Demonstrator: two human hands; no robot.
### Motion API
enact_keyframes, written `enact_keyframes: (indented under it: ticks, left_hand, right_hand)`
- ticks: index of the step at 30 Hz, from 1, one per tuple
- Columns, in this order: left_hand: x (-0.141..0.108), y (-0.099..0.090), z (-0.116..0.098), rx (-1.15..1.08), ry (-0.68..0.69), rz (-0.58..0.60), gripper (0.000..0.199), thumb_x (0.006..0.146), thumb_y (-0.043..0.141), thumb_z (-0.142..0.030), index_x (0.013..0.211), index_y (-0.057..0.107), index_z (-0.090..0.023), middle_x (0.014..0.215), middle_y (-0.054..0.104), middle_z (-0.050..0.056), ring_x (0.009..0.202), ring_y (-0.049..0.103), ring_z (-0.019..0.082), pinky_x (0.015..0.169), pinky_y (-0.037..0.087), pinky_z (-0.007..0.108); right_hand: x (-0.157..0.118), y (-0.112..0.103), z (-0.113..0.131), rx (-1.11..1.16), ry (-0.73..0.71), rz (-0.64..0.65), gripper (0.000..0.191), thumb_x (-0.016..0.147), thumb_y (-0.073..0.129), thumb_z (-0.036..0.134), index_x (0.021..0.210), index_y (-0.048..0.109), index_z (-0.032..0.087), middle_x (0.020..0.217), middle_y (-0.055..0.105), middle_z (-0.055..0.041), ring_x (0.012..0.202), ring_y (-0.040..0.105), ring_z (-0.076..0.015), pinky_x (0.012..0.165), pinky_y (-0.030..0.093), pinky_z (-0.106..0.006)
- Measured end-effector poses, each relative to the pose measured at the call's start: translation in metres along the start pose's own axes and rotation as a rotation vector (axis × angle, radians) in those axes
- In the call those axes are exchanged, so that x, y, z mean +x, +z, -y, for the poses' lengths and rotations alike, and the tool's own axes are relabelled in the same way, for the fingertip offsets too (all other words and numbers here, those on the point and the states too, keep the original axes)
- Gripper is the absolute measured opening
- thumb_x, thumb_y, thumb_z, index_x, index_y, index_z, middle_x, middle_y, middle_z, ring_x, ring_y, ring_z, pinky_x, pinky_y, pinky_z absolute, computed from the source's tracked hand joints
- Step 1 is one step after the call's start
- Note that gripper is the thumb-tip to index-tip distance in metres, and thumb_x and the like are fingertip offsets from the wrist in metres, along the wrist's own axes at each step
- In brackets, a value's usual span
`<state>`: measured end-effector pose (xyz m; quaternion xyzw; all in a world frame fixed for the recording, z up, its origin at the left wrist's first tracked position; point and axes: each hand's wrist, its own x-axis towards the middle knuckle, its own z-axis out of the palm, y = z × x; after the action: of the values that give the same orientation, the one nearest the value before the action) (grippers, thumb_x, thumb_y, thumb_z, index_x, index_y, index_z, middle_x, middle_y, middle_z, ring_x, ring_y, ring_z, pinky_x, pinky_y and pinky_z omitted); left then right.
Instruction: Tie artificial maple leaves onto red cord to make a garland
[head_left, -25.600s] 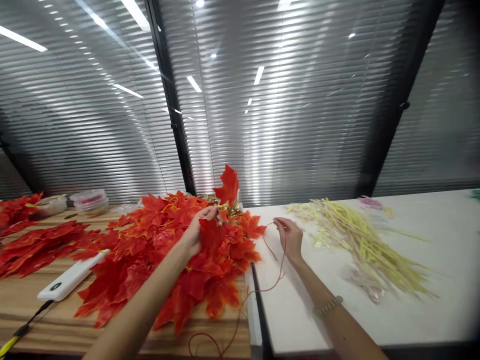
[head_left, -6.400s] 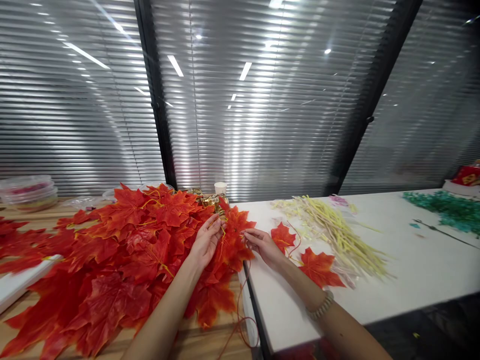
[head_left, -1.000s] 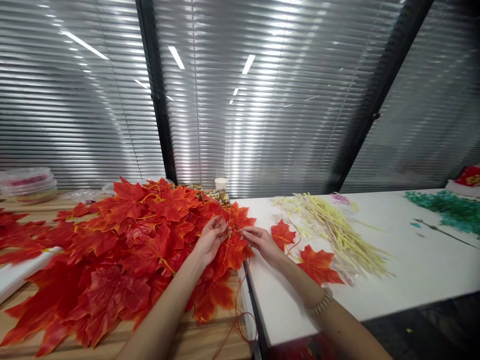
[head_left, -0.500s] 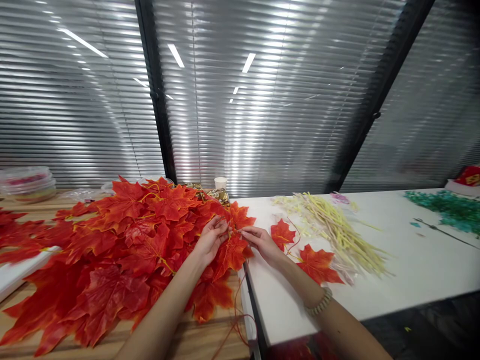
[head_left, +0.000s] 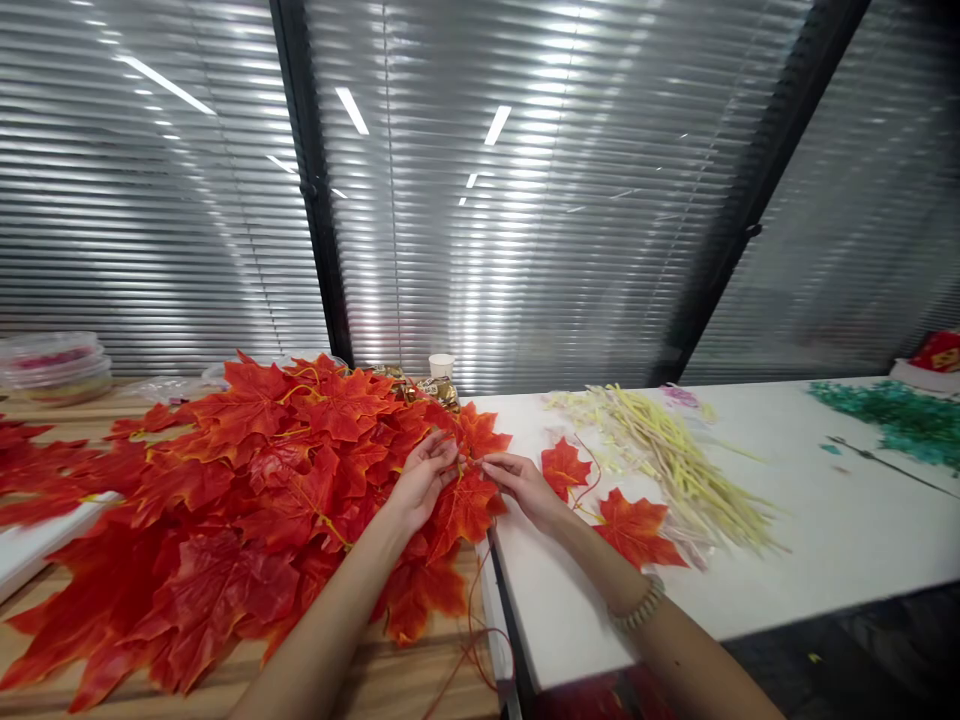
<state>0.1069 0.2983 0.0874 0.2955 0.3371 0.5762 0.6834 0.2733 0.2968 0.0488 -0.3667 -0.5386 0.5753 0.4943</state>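
A large heap of red-orange artificial maple leaves (head_left: 217,580) covers much of the wooden surface. At its right side my left hand (head_left: 426,478) is closed in a pinch near a leaf stem. My right hand (head_left: 525,485) meets it from the right, thumb and fingertips pressed together by the same stem. What lies between the fingertips is too small to make out. Just below them hangs a leaf (head_left: 466,512). A thin red cord (head_left: 471,630) trails down over the table edge. Two more leaves, one upper (head_left: 564,468) and one lower (head_left: 637,530), rest on the white table.
Pale yellow strips (head_left: 675,465) lie across the white table (head_left: 825,530). A paper cup (head_left: 441,366) stands behind the heap. Stacked clear containers (head_left: 56,368) are far left; teal tinsel (head_left: 896,425) and a dark rod (head_left: 892,468) lie far right. A gap separates the tables.
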Motion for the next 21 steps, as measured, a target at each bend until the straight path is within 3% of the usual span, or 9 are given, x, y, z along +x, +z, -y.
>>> enact_keyframes:
  ticks: [21]
  left_hand:
    - [-0.0009, 0.0008, 0.0014, 0.008, -0.006, -0.007, 0.027, 0.068, 0.061, 0.001, 0.089, 0.056, -0.016, 0.074, 0.062, 0.001, 0.062, 0.061, 0.01, 0.063, 0.05, 0.022]
  right_hand:
    - [-0.0007, -0.0004, 0.001, -0.041, -0.016, 0.033, 0.027, 0.071, 0.066, 0.037, 0.09, 0.066, 0.018, 0.078, 0.061, -0.0037, 0.076, 0.054, -0.0146, 0.067, 0.041, -0.027]
